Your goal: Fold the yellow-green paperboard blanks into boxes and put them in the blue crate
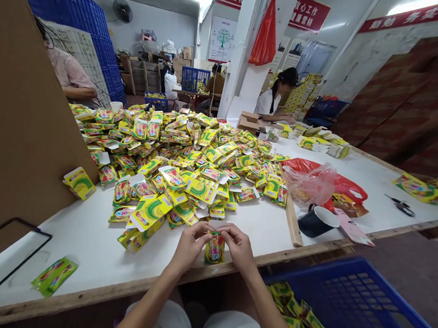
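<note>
A small yellow-and-green printed box (214,249) stands upright near the table's front edge, its white top flap raised. My left hand (192,245) pinches its upper left side, thumb in front and fingers behind. On the upper right side, my right hand (237,244) grips the same box in a like way. Whether anything is inside the box cannot be seen. Just beyond my hands a large heap of similar small boxes (190,186) spreads over the white table (97,254), several with flaps up.
A green packet (55,276) lies left, beside a black wire frame (19,250). Right are a wooden strip (293,224), dark mug (318,221), red plastic bag (345,187) and scissors (401,205). A blue crate (350,295) holding yellow packs sits below. A co-worker (274,99) sits across.
</note>
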A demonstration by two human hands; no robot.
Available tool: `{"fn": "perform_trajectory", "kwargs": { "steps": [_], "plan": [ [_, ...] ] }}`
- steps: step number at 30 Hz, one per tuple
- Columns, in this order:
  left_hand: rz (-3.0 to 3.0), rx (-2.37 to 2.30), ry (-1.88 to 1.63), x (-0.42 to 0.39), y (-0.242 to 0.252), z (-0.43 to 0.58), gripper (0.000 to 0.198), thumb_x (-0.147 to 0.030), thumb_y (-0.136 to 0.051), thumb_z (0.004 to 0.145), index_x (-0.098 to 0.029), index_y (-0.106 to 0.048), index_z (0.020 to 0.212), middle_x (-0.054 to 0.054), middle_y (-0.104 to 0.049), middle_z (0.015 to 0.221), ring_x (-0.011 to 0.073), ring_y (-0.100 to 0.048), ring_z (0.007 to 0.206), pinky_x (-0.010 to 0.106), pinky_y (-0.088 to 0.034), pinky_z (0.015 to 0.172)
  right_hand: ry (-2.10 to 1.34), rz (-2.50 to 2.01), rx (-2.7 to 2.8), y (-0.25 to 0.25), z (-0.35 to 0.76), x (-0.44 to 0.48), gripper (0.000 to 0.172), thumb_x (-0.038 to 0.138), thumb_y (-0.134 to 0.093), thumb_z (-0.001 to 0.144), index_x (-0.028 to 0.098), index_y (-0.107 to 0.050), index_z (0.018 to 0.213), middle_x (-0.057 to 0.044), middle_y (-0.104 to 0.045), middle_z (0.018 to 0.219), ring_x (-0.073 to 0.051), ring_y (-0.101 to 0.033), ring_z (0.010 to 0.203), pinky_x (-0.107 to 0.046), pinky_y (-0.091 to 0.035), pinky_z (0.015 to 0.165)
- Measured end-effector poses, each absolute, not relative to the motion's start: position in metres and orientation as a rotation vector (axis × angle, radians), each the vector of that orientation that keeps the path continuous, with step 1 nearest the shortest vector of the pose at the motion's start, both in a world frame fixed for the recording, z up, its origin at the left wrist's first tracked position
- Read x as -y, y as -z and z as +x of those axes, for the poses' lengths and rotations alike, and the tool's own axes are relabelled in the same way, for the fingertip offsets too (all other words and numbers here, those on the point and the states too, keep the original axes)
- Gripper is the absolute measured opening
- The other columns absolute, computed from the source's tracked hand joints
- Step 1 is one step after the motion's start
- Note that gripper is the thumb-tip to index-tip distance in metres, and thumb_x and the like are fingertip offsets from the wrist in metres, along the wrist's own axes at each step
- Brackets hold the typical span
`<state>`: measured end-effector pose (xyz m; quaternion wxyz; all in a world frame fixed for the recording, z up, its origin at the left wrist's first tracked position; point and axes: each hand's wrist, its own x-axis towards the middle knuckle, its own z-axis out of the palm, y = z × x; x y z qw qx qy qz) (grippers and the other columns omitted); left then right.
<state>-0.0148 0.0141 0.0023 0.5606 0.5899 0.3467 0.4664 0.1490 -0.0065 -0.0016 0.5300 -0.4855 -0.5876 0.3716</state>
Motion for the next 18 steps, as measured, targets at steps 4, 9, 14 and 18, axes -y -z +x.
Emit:
{"fn": "perform_trajectory", "kwargs": {
  "steps": [4,9,14,18],
  "plan": [
    [1.285,-0.801,-1.147,-0.012,-0.001,-0.009,0.018,-0.026,-0.060,0.079,-0.017,-0.062,0.094,0.006,-0.067,0.093,0.0192,-0.064,0.088,0.033,-0.050,0.082,-0.911,-1.123,1.223,0.003,0.144,0.007,0.027,0.031,-0.063,0.081,0.022,-0.056,0.105,-0.002,-0.065,0.083,-0.017,-0.063,0.078,-0.029,-0.050,0.071],
    [1.308,-0.789,-1.207,-0.006,-0.003,-0.007,0.037,-0.020,-0.057,0.082,-0.022,-0.051,0.118,0.005,-0.066,0.096,0.0172,-0.064,0.090,0.032,-0.050,0.085,-0.947,-1.100,1.247,0.003,0.145,0.009,0.025,0.031,-0.061,0.082,0.022,-0.056,0.104,-0.005,-0.067,0.093,-0.020,-0.064,0.088,-0.030,-0.051,0.076],
    [1.487,-0.921,-1.178,-0.004,-0.013,-0.011,0.013,-0.024,-0.055,0.083,-0.018,-0.063,0.090,0.007,-0.067,0.101,0.0197,-0.063,0.093,0.032,-0.049,0.084,-0.934,-1.105,1.357,0.000,0.146,0.013,0.010,0.029,-0.060,0.082,0.020,-0.061,0.087,-0.007,-0.067,0.101,-0.022,-0.063,0.095,-0.035,-0.050,0.083],
    [1.504,-0.968,-1.213,0.000,-0.018,-0.010,0.012,-0.027,-0.057,0.083,-0.018,-0.063,0.082,0.007,-0.068,0.099,0.0198,-0.063,0.093,0.032,-0.049,0.085,-0.903,-1.149,1.411,-0.008,0.143,0.017,0.009,0.027,-0.062,0.082,0.020,-0.062,0.086,-0.008,-0.067,0.101,-0.022,-0.062,0.096,-0.033,-0.049,0.081]
  ]
}}
